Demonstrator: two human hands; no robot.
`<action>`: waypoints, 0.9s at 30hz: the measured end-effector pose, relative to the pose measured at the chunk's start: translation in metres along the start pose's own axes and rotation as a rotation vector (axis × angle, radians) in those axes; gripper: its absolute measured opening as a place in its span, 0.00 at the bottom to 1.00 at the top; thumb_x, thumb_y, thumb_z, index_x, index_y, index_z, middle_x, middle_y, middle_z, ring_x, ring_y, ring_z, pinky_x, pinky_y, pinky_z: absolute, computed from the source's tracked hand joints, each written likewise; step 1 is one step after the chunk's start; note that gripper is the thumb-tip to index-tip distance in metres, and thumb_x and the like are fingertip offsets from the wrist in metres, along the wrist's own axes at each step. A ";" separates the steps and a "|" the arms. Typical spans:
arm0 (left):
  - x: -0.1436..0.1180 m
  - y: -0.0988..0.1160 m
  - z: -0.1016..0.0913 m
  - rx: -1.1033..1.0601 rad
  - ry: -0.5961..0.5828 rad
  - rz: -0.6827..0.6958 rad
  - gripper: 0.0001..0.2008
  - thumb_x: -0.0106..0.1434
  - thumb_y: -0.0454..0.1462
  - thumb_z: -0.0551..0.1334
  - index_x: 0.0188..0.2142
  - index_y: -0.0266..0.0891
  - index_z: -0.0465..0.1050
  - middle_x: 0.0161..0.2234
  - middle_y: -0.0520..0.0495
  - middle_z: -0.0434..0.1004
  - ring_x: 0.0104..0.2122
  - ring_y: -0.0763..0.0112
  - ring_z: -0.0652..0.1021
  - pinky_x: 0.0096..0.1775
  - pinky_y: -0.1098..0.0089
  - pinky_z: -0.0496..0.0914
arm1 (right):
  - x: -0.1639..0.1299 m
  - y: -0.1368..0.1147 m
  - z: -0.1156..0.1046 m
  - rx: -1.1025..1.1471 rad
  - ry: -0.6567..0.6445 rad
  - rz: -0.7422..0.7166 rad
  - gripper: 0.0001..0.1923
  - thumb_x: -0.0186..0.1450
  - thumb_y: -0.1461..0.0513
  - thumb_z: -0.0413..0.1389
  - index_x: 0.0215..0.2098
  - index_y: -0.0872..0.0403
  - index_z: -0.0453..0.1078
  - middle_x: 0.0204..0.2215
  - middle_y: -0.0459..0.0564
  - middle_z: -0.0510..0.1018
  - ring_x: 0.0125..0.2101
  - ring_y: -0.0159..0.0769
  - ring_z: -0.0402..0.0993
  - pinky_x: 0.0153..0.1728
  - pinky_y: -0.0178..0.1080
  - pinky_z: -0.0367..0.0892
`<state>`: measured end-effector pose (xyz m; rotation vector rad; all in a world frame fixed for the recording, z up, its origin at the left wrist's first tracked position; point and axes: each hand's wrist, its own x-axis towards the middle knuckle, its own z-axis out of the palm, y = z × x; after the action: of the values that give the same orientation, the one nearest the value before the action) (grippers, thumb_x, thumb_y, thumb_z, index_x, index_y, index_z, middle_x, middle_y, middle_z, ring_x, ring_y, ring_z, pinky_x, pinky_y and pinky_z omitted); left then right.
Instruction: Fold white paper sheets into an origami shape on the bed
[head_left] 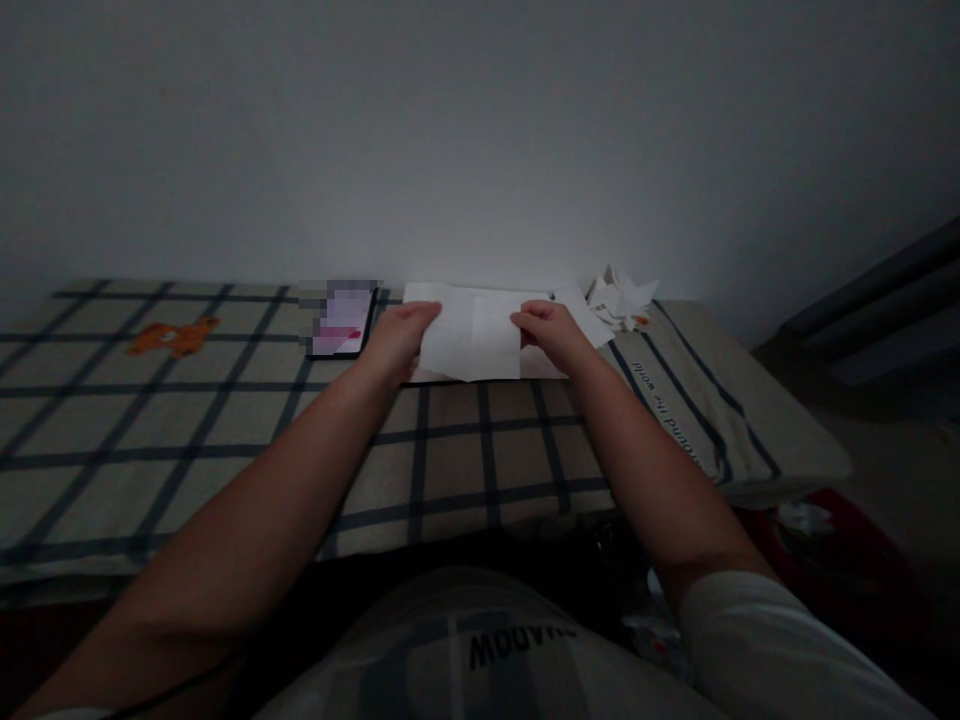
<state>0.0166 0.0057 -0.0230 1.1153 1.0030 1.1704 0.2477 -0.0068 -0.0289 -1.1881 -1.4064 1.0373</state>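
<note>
Both the left hand (401,335) and right hand (551,332) pinched a white sheet of paper (480,335) at the plaid bedspread's (225,430) far edge, against a bare white wall (480,130). A phone (341,320) lay just left of the sheet, with crumpled paper scraps (619,298) near the far right corner.

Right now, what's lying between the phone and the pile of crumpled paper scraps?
In the head view, the white sheet of paper lies between them, with the left hand and right hand gripping its two sides.

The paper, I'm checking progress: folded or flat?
Folded: the paper shows a doubled flap between the left hand and right hand.
</note>
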 end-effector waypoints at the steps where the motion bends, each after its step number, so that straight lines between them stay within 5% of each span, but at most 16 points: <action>1: 0.002 -0.001 -0.002 -0.003 0.015 -0.002 0.09 0.53 0.40 0.67 0.31 0.37 0.75 0.29 0.48 0.77 0.28 0.71 0.75 0.31 0.71 0.68 | 0.000 0.000 -0.001 -0.015 0.006 -0.004 0.11 0.59 0.61 0.58 0.20 0.53 0.64 0.16 0.41 0.66 0.20 0.26 0.63 0.24 0.33 0.60; 10: 0.011 -0.002 -0.009 0.069 0.103 0.083 0.08 0.48 0.35 0.69 0.29 0.36 0.74 0.25 0.54 0.73 0.23 0.79 0.70 0.26 0.76 0.62 | 0.005 0.004 -0.006 0.089 0.055 0.046 0.09 0.54 0.60 0.61 0.23 0.54 0.66 0.19 0.40 0.66 0.21 0.25 0.60 0.23 0.32 0.58; 21: 0.012 0.001 -0.008 0.069 0.147 0.088 0.13 0.46 0.33 0.68 0.35 0.37 0.75 0.24 0.54 0.70 0.22 0.78 0.68 0.24 0.75 0.61 | 0.003 -0.003 -0.005 0.201 0.058 0.136 0.08 0.53 0.63 0.61 0.32 0.53 0.69 0.26 0.42 0.70 0.26 0.29 0.64 0.27 0.34 0.63; 27: 0.009 0.001 -0.008 0.089 0.011 0.076 0.07 0.49 0.36 0.67 0.26 0.39 0.70 0.21 0.55 0.65 0.20 0.78 0.66 0.23 0.76 0.62 | 0.009 0.005 -0.009 0.166 0.109 0.109 0.09 0.54 0.64 0.60 0.35 0.51 0.71 0.24 0.42 0.71 0.25 0.30 0.65 0.24 0.33 0.60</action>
<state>0.0100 0.0157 -0.0233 1.2276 1.0372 1.2032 0.2566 0.0026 -0.0312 -1.1913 -1.1588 1.1246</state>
